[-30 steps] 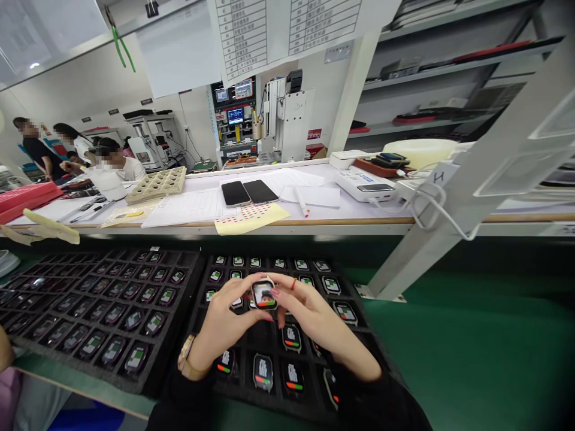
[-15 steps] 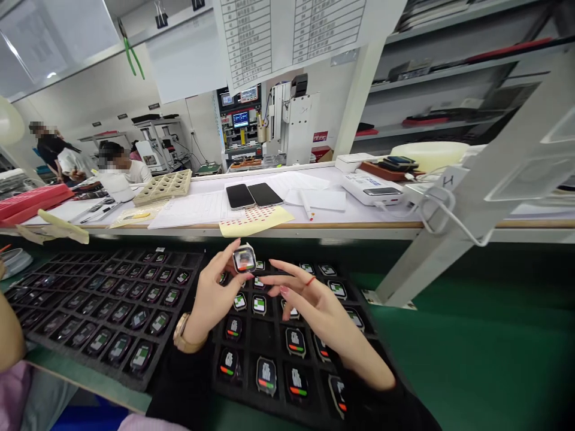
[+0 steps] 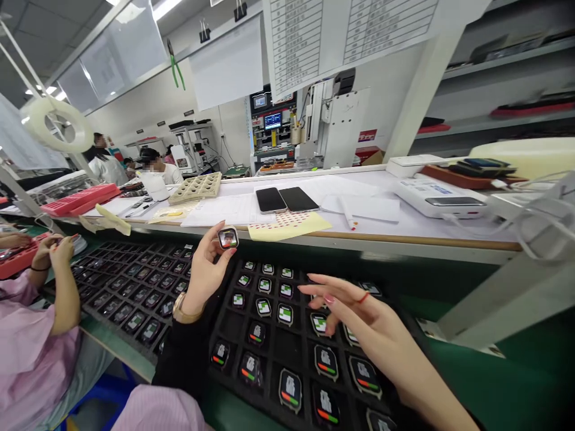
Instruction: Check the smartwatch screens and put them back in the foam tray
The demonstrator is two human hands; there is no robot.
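My left hand is raised above the far left corner of a black compartment tray and pinches a small smartwatch body with a lit screen between thumb and fingertips. My right hand hovers open over the right side of that tray, fingers stretched out and holding nothing. The tray's pockets hold several watch bodies with lit screens, some with green and white displays, some with red and green bars.
A second black tray of watches lies to the left on the green belt. A co-worker in a pink sleeve sits at the left, hands raised. Behind, a white bench carries two phones, papers and a sticker sheet.
My left hand has lifted the watch up and to the left, away from my right hand, which let go and opened over the tray. The camera has swung left.
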